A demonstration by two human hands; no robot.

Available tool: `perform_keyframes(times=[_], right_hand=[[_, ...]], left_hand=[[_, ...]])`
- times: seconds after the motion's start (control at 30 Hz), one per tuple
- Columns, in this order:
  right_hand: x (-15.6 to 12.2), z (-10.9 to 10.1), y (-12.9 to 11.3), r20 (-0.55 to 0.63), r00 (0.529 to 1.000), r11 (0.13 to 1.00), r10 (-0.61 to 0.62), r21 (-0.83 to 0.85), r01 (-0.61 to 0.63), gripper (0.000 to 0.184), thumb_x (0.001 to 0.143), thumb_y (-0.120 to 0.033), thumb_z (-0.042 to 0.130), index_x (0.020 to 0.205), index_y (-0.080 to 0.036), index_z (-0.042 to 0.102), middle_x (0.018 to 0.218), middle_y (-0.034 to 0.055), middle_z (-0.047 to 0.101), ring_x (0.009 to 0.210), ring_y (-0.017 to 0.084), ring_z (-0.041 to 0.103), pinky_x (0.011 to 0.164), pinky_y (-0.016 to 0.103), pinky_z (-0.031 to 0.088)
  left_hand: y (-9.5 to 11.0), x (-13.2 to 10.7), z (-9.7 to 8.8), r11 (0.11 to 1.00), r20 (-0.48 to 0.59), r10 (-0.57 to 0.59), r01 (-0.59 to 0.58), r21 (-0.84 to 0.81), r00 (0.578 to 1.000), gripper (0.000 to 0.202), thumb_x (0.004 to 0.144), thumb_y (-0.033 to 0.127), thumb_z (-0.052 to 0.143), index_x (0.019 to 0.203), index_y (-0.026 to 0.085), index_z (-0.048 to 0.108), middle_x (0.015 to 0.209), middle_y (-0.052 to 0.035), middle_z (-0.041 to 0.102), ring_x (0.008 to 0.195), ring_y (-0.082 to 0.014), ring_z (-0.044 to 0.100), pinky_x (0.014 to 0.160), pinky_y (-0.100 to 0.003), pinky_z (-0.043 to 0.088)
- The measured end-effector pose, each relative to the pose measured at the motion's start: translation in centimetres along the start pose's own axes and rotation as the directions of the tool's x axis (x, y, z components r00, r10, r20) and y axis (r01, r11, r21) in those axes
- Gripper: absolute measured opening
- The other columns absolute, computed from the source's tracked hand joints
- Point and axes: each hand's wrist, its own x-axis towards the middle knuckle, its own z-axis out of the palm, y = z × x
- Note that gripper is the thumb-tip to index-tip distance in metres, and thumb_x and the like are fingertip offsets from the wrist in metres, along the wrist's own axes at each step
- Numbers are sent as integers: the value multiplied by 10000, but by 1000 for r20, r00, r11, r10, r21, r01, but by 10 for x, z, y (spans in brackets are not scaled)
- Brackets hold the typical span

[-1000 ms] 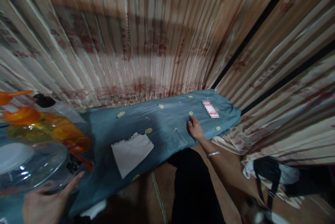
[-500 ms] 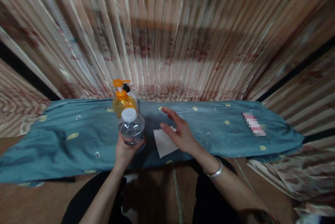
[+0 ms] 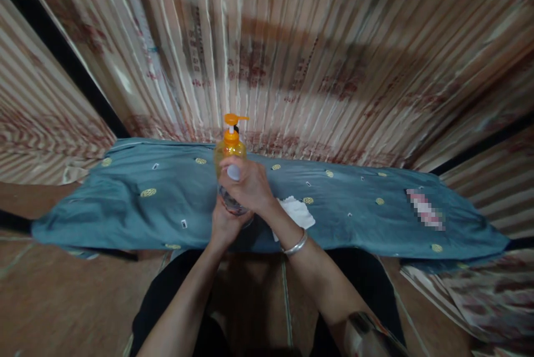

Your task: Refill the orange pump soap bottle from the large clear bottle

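Note:
A clear plastic bottle [image 3: 228, 198] with a white cap [image 3: 233, 172] stands at the near side of the cloth-covered table. Low around its body, my left hand [image 3: 227, 223] is closed. My right hand [image 3: 250, 182] has its fingers wrapped round the cap, part of which shows between them. Just behind is a yellow pump bottle [image 3: 231, 145] with an orange pump head, its lower part hidden by my right hand. A white tissue [image 3: 297, 211] lies beside my right wrist, partly covered by the forearm.
Teal cloth with a pineapple print [image 3: 354, 207] covers the long narrow table. A small pinkish packet, blurred out [image 3: 425, 209], lies at its right. Pleated curtains [image 3: 271, 68] hang behind and at both sides, with dark poles near the corners. Behind the pump bottle a black top [image 3: 236, 129] peeks out.
My right hand has moved left from above the tissue and closed on the bottle's cap. My left hand still holds the bottle. The view has shifted, moving the scene rightward.

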Motion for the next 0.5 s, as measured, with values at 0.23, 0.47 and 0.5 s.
perform_keyframes(times=[0.23,0.47,0.5], right_hand=[[-7,-5,5,96,983,980,-159,137,145,43,894,-211,751,884,-226,791,915,-2,823,884,194,788,868,290,572],[-1,-26,28,263,882,850,-391,471,237,78,890,-192,714,872,-209,788,926,1,840,955,191,819,989,329,607],[0,-30,31,284,858,823,-428,515,240,77,897,-206,717,870,-208,789,923,6,842,967,194,823,987,335,615]], left_hand=[[3,-15,-9,998,73,41,-37,-55,997,426,1014,457,753,1344,194,689,1276,-97,735,1073,-243,740,937,-478,645],[12,-21,-11,993,208,70,-47,-112,976,425,1007,446,766,1341,193,691,1264,-94,741,1041,-232,745,904,-456,654],[13,-21,-11,992,230,72,-46,-115,970,422,1007,445,768,1336,192,692,1253,-92,743,1034,-231,746,900,-454,655]])
